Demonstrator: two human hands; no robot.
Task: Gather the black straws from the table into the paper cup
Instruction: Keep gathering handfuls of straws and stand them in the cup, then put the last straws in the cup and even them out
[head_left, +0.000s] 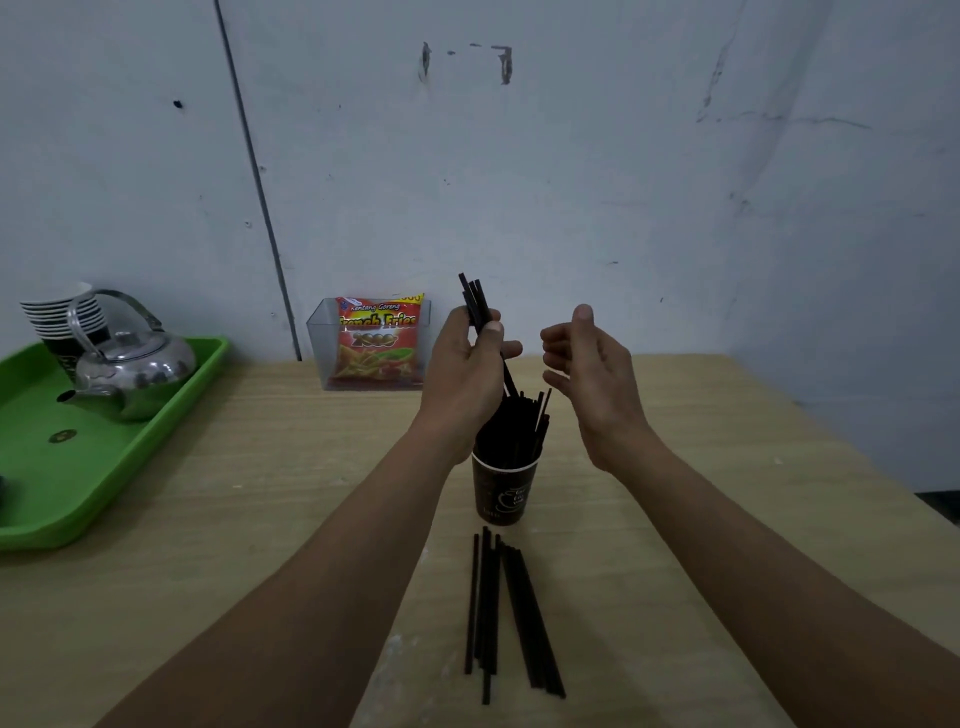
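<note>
A brown paper cup stands upright at the middle of the wooden table, with several black straws standing in it. My left hand is raised above and just left of the cup and grips a small bundle of black straws that points up and back. Its lower ends reach down toward the cup's straws. My right hand hovers to the right of the cup, fingers loosely curled, holding nothing. Several more black straws lie side by side on the table in front of the cup.
A green tray at the left carries a metal kettle and a stack of paper cups. A clear box with a red snack bag stands at the wall behind the cup. The table's right edge runs diagonally.
</note>
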